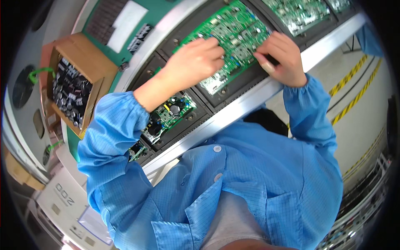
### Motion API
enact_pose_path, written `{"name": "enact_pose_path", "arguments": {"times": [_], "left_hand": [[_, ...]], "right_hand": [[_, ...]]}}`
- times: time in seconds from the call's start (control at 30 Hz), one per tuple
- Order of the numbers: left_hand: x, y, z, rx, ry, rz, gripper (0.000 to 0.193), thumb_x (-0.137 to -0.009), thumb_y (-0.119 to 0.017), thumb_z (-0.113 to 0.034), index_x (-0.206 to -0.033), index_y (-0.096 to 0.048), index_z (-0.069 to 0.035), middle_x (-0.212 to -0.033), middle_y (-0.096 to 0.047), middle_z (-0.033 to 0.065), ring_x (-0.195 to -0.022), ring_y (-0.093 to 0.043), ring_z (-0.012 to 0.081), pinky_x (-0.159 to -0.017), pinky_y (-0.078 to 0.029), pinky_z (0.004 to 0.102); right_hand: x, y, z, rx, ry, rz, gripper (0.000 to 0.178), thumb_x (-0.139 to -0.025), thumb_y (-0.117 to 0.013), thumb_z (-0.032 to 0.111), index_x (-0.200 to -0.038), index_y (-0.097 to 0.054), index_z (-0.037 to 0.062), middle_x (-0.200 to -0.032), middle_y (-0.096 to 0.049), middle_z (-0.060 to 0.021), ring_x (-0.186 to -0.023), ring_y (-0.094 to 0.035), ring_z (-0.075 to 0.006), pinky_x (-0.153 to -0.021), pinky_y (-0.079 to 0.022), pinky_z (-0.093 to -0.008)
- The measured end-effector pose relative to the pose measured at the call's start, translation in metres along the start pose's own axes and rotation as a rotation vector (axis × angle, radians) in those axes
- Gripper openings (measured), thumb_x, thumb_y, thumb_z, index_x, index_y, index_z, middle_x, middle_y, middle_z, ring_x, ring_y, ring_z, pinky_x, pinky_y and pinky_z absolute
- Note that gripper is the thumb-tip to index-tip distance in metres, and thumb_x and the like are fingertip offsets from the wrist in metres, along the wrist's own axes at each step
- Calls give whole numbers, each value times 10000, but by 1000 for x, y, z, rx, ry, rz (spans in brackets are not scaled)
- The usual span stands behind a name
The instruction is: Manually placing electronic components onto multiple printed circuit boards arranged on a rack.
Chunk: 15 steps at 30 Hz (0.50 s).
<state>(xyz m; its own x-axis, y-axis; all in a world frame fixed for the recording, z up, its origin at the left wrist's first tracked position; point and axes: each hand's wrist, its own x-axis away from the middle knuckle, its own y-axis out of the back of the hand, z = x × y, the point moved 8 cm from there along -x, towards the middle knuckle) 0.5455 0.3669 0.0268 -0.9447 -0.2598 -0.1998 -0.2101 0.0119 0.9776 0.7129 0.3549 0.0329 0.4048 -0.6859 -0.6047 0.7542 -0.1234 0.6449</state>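
A large green circuit board [243, 35], crowded with small components, lies in a dark carrier frame [216, 100]. My left hand [200, 58] is over the board's left part, its fingers curled closed and their tips hidden from view. At the board's right edge, my right hand [281, 56] has its thumb and fingers bent together in a pinch. Whatever either hand may hold is too small or too covered to make out. Below my left wrist, a smaller board [177, 110] with black round parts and a yellow part sits in another section of the frame.
A metal rail [241, 106] runs along the near side of the carriers. Another green board [298, 14] lies at the upper right. Left of my arm, an open cardboard box [96, 62] holds many black components [71, 89]. Yellow-black floor tape [350, 77] shows at right.
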Motion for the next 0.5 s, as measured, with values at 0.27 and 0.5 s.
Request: {"name": "enact_pose_path", "arguments": {"times": [0.27,0.5], "left_hand": [[45,45,40,-12,348,-165,352,-790,-708,-117,-1124,-764,-211,-1072,-657,-3,-1006,-616,225,-841,-509,378],[184,77,166,-395,1287,-382,567,-848,-745,-202,-1376,-566,-102,-1309,-555,131,-1154,-573,378,-950,-505,495]], "right_hand": [[-11,-5,10,-41,14,105,138,-758,-771,25,-850,-668,30,-820,-653,-93,-759,-611,-297,-688,-463,-385],[-151,-66,52,-233,166,316,134,-862,-750,92,-974,-692,47,-919,-686,-107,-859,-649,-296,-779,-529,-390]]}}
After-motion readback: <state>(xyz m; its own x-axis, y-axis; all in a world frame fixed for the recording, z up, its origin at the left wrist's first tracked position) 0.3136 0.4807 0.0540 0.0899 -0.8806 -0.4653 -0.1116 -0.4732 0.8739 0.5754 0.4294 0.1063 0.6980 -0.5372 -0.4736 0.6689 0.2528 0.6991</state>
